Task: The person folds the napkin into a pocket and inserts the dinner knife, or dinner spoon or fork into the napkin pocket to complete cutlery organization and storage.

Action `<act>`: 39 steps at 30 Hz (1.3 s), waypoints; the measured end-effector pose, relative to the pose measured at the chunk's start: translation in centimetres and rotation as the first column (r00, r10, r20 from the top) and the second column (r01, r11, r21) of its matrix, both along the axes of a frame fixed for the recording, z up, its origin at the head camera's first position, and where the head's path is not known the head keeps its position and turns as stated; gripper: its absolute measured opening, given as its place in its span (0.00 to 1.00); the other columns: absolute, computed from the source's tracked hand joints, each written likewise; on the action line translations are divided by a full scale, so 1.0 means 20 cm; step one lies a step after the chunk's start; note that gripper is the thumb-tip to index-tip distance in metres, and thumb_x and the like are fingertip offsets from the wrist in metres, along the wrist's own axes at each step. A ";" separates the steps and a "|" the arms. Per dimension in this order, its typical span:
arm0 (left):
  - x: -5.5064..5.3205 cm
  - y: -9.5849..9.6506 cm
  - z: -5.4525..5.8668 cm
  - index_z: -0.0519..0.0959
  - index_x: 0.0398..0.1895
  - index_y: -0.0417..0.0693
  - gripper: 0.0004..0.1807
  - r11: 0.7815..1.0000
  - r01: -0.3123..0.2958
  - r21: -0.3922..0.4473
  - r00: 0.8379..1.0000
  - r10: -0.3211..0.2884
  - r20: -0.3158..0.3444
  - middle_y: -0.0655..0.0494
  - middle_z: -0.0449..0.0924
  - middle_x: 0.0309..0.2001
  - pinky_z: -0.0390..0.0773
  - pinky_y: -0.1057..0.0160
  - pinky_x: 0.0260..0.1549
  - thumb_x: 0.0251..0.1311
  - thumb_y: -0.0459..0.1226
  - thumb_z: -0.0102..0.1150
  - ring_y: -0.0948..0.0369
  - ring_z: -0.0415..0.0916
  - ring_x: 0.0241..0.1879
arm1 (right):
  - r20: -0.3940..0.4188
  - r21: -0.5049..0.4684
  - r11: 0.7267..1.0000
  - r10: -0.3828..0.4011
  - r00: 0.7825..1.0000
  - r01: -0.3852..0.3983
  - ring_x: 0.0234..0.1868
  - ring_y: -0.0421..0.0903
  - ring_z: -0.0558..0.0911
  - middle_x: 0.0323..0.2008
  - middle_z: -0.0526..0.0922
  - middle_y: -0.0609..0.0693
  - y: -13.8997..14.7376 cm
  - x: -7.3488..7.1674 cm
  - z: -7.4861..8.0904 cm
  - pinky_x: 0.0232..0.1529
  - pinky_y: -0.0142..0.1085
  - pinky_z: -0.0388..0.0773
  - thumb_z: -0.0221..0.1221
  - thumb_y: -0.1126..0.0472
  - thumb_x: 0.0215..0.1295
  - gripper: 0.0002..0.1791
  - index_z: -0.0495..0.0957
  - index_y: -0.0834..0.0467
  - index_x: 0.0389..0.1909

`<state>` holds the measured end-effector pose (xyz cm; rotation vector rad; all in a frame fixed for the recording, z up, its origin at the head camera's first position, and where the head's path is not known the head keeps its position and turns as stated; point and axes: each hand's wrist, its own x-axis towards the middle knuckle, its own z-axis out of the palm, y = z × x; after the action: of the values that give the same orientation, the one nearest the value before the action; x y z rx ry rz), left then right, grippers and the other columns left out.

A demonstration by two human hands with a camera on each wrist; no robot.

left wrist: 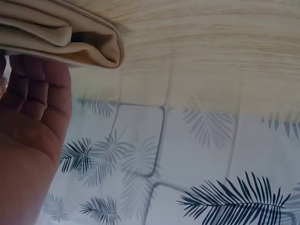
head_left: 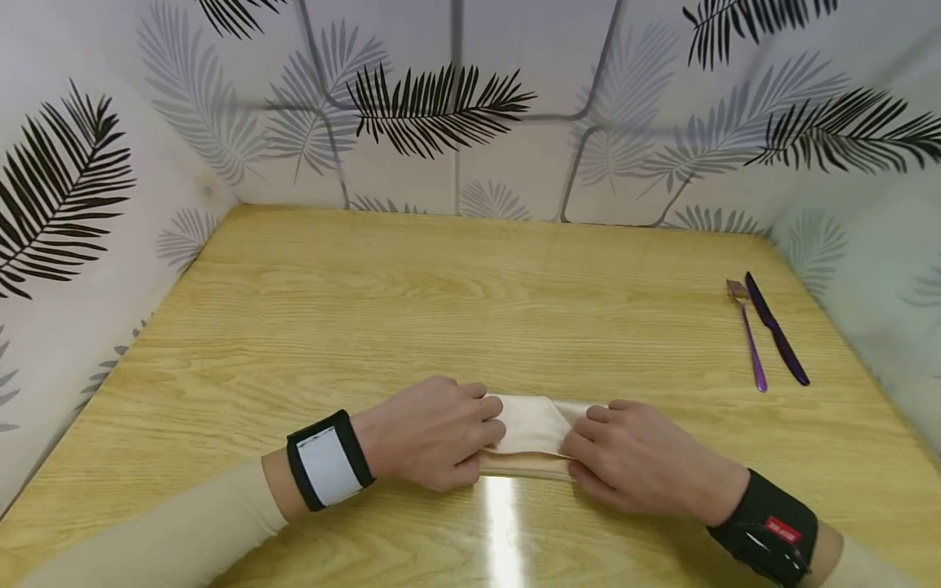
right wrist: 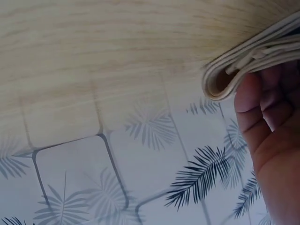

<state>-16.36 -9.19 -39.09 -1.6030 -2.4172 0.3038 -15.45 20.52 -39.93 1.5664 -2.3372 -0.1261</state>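
Note:
A cream folded cloth (head_left: 525,425) lies near the table's front edge, between the two hands in the head view. My left hand (head_left: 430,433) holds its left end with curled fingers, and my right hand (head_left: 639,457) grips the right end. Several layers show at the end of the cloth (left wrist: 47,30) in the left wrist view, with the left fingers (left wrist: 56,84) against its edge. From the right wrist, the folded cloth (right wrist: 218,84) forms a rounded loop, and the right fingers (right wrist: 248,98) press at it. Parts of the thumbs are hidden.
On the right side of the wooden table (head_left: 412,302) lie a purple fork (head_left: 751,343) and a dark purple knife (head_left: 778,331), side by side. A leaf-patterned curtain (head_left: 515,163) hangs behind the table and along both sides.

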 end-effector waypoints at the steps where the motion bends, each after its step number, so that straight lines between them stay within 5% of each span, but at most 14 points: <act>1: -0.01 0.00 0.00 0.75 0.31 0.59 0.09 1.000 0.010 -0.001 1.000 -0.010 0.001 0.63 0.70 0.32 0.66 0.64 0.21 0.63 0.49 0.49 0.63 0.68 0.30 | 0.019 0.010 1.000 -0.002 1.000 0.002 0.25 0.36 0.67 0.23 0.71 0.36 0.00 0.00 0.00 0.27 0.32 0.67 0.62 0.50 0.65 0.08 0.74 0.47 0.34; 8: 0.01 0.01 -0.03 0.71 0.43 0.56 0.07 0.987 0.150 0.063 0.986 -0.154 0.060 0.63 0.70 0.33 0.72 0.66 0.26 0.64 0.44 0.54 0.64 0.70 0.31 | -0.031 0.078 0.990 0.116 0.993 -0.113 0.30 0.38 0.72 0.33 0.76 0.40 0.00 0.00 0.02 0.28 0.33 0.73 0.63 0.54 0.62 0.10 0.72 0.49 0.38; 10: 0.02 0.02 -0.04 0.70 0.45 0.54 0.08 0.987 0.146 0.068 0.986 -0.151 0.077 0.64 0.71 0.31 0.72 0.66 0.24 0.65 0.42 0.53 0.65 0.72 0.29 | -0.051 0.059 0.987 0.151 0.987 -0.148 0.29 0.38 0.71 0.32 0.76 0.40 0.00 0.01 0.02 0.28 0.33 0.73 0.56 0.55 0.70 0.04 0.72 0.50 0.38; 15: 0.05 0.01 -0.06 0.69 0.41 0.53 0.07 0.990 0.122 0.064 0.992 -0.123 0.020 0.64 0.69 0.28 0.66 0.67 0.18 0.73 0.45 0.46 0.65 0.69 0.23 | -0.054 -0.002 0.983 0.183 0.982 -0.183 0.27 0.37 0.67 0.30 0.73 0.40 0.01 0.02 0.01 0.25 0.30 0.67 0.34 0.56 0.83 0.19 0.71 0.50 0.34; 19: 0.06 -0.02 -0.09 0.68 0.35 0.54 0.14 0.983 0.156 0.091 0.984 -0.147 -0.102 0.64 0.65 0.25 0.56 0.68 0.15 0.77 0.50 0.42 0.65 0.62 0.19 | 0.020 -0.022 0.987 0.161 0.987 -0.160 0.29 0.36 0.66 0.32 0.72 0.39 0.04 0.03 0.00 0.26 0.29 0.66 0.46 0.58 0.77 0.12 0.70 0.48 0.31; 25: 0.06 -0.10 -0.11 0.67 0.32 0.55 0.10 0.978 0.197 0.064 0.947 -0.173 -0.269 0.65 0.62 0.21 0.50 0.69 0.16 0.75 0.42 0.45 0.66 0.59 0.17 | 0.069 -0.048 0.988 0.150 0.986 -0.147 0.26 0.32 0.66 0.27 0.70 0.37 0.09 0.04 0.00 0.22 0.25 0.60 0.65 0.64 0.55 0.12 0.72 0.46 0.29; 28: 0.06 -0.11 -0.10 0.69 0.31 0.55 0.12 0.982 0.166 0.090 0.970 -0.146 -0.195 0.66 0.65 0.20 0.57 0.69 0.16 0.77 0.44 0.45 0.67 0.63 0.18 | 0.105 -0.050 0.991 0.130 0.986 -0.126 0.24 0.29 0.61 0.23 0.65 0.35 0.11 0.04 0.01 0.21 0.23 0.52 0.64 0.63 0.59 0.11 0.72 0.46 0.30; 31: 0.05 -0.11 -0.08 0.71 0.29 0.55 0.19 0.989 0.059 0.133 0.998 -0.063 0.024 0.67 0.66 0.19 0.62 0.70 0.18 0.79 0.50 0.42 0.69 0.64 0.19 | 0.142 -0.039 0.995 0.098 0.985 -0.094 0.24 0.28 0.57 0.23 0.62 0.35 0.13 0.05 0.02 0.23 0.22 0.49 0.64 0.62 0.61 0.11 0.71 0.45 0.31; 33: 0.03 -0.09 -0.06 0.71 0.30 0.54 0.19 0.989 -0.034 0.145 0.987 0.011 0.158 0.67 0.63 0.17 0.60 0.70 0.17 0.80 0.50 0.40 0.69 0.61 0.16 | 0.148 -0.034 0.997 0.077 0.986 -0.072 0.23 0.28 0.58 0.22 0.62 0.34 0.12 0.05 0.02 0.23 0.22 0.49 0.65 0.62 0.59 0.12 0.70 0.46 0.32; 35: 0.02 -0.06 -0.05 0.70 0.33 0.52 0.17 0.984 -0.090 0.156 0.977 0.057 0.206 0.67 0.58 0.15 0.55 0.70 0.15 0.80 0.49 0.41 0.70 0.57 0.14 | 0.142 -0.029 0.998 0.058 0.988 -0.054 0.23 0.28 0.58 0.22 0.64 0.34 0.12 0.04 0.02 0.22 0.23 0.50 0.67 0.61 0.56 0.14 0.70 0.46 0.32; 37: 0.01 -0.03 -0.06 0.69 0.36 0.52 0.15 0.982 -0.115 0.152 0.982 0.090 0.166 0.66 0.54 0.13 0.51 0.69 0.13 0.80 0.49 0.42 0.69 0.52 0.12 | 0.120 -0.016 0.999 0.051 0.991 -0.049 0.22 0.28 0.60 0.21 0.66 0.34 0.11 0.04 0.01 0.21 0.24 0.51 0.68 0.60 0.54 0.15 0.69 0.46 0.31; 39: 0.02 0.00 -0.08 0.68 0.38 0.52 0.11 0.990 -0.068 0.127 0.997 0.064 0.033 0.66 0.57 0.14 0.52 0.69 0.12 0.79 0.46 0.42 0.68 0.53 0.12 | 0.105 0.006 0.999 0.052 0.993 -0.053 0.21 0.28 0.61 0.21 0.68 0.34 0.11 0.04 0.00 0.20 0.24 0.52 0.69 0.58 0.53 0.15 0.70 0.46 0.31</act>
<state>-16.01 -9.21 -40.68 -1.4858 -2.4603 0.1345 -14.61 22.79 -39.85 1.6752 -2.3742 -0.0430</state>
